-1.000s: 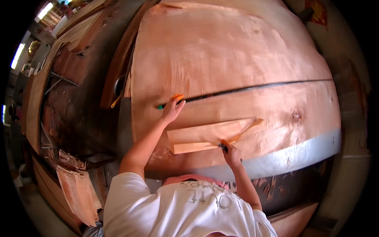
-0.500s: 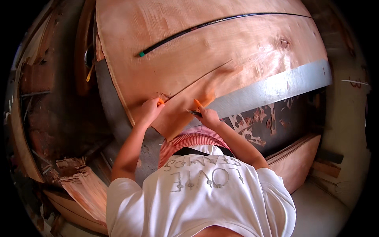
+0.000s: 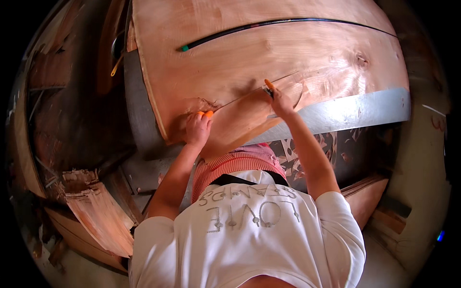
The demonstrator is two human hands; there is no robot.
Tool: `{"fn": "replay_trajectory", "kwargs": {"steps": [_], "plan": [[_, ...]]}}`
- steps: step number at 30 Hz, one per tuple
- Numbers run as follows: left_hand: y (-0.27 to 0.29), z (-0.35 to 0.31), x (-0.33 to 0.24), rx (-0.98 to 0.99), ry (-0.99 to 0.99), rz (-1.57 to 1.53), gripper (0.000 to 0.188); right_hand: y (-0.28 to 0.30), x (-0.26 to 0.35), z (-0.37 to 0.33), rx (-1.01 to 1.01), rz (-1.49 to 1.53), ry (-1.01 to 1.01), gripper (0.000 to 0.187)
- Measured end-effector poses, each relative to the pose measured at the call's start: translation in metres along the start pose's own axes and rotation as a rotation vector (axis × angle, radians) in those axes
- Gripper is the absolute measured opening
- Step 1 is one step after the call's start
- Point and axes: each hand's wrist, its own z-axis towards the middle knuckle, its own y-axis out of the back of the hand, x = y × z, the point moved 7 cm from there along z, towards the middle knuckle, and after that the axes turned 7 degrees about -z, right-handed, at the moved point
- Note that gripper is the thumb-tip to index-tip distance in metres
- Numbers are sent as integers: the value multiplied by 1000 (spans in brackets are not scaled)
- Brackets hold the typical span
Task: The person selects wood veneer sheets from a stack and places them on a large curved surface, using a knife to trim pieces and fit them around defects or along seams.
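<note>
A large sheet of wood veneer (image 3: 216, 72) covers the work surface, with a long slit running slantwise across its near part. Along the near side of that slit lies a loose veneer strip (image 3: 240, 126). My left hand (image 3: 198, 128) is at the slit's left end, its fingers curled against the wood; an orange cover sits on a fingertip, and whatever is under the fingers is hidden. Farther right, my right hand (image 3: 283, 103) closes around a small dark knife (image 3: 268, 91) at the slit, its tip not clearly visible. Orange covers a finger of this hand too.
A long thin black rod (image 3: 249, 26) with a green end lies across the far part of the sheet. A shiny metal strip (image 3: 345, 110) borders the near right. Veneer scraps (image 3: 331, 144) lie below it. Stacked veneer pieces (image 3: 98, 211) stand at the lower left.
My right hand has moved up and right along the slit with the knife. My left hand appears slightly farther right, as the whole view has also shifted.
</note>
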Motion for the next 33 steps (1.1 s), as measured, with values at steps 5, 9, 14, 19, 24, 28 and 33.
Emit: {"fn": "replay_trajectory", "kwargs": {"steps": [5, 9, 14, 19, 24, 28, 33], "plan": [[27, -15, 8, -12, 21, -89, 12, 9, 14, 7, 188, -97, 129, 18], [55, -34, 53, -47, 137, -112, 13, -6, 44, -9, 243, -80, 307, 19], [90, -32, 93, -39, 242, -57, 16, -1, 98, -18, 290, 128, 263, 19], [90, -39, 105, -26, 211, -77, 15, -5, 99, -31, 276, 39, 336, 18], [92, -41, 104, -41, 176, -115, 12, -13, 100, -20, 246, -32, 296, 17], [102, -12, 108, -35, 231, -7, 10, -14, 106, 9, 166, -91, 246, 19], [99, 13, 116, -311, 157, 208, 17, -14, 125, 41, 76, -190, 215, 19]]}}
